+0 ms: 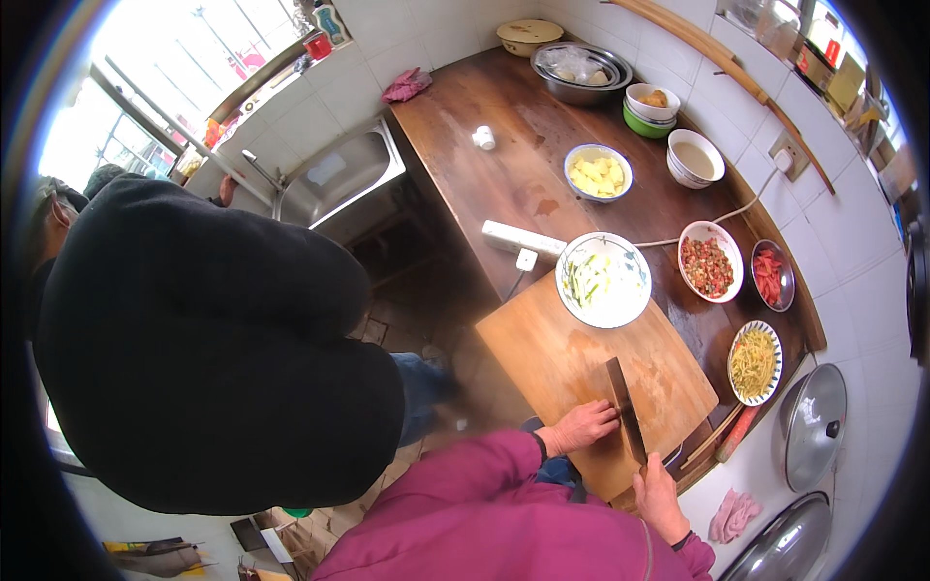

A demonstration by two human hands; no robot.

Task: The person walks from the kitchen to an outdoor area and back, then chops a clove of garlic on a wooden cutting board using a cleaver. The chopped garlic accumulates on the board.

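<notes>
My right hand (657, 490) grips the handle of a kitchen cleaver (626, 407), its blade standing on edge over a wooden cutting board (538, 341). Against the blade's left side rest the curled fingertips of my left hand (585, 427); whether they hold a small piece is hidden. Near the board's far corner stands a white bowl (617, 290) with sliced green-and-white vegetable strips (587, 279). The board's surface shows damp patches.
Right of the board are bowls of chopped red mix (706, 269), red slices (769, 279) and yellow shreds (755, 363). Farther back is a bowl of yellow slices (597, 178). A power strip (519, 238) touches the white bowl. A person in black (218, 348) stands left, near the sink (341, 174).
</notes>
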